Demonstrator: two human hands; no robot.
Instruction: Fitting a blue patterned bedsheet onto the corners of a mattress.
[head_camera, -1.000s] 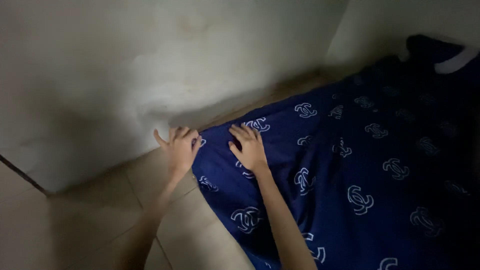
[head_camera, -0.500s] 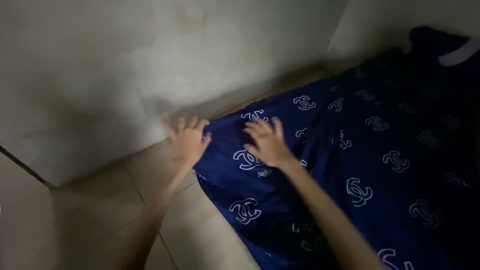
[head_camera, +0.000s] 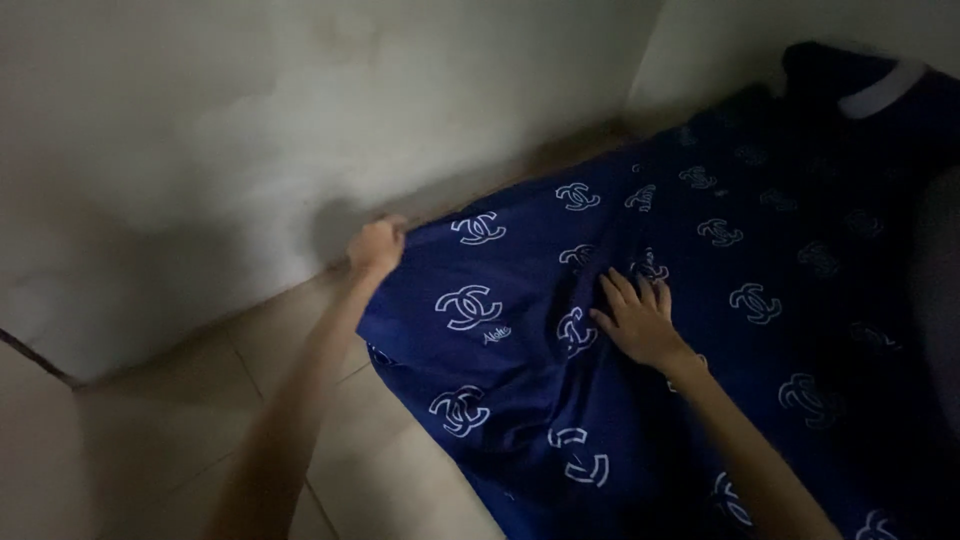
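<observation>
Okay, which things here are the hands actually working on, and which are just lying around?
In hand:
left hand, gripping the corner of the blue patterned sheet
right hand, flat on the sheet

Lying about:
dark pillow at the far corner
tiled floor
wall

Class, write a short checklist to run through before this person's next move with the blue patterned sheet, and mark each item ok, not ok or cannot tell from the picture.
1. Left hand closed on the corner of the blue sheet by the wall: ok.
2. Right hand flat on the sheet, fingers spread: ok.
3. Sheet lying smooth between the hands: not ok, a fold runs there.
4. Corner fully tucked: cannot tell, the left hand covers it.
5. Tiled floor beside the sheet free of loose things: ok.
6. Far end near the dark pillow straight: cannot tell, too dark.
</observation>
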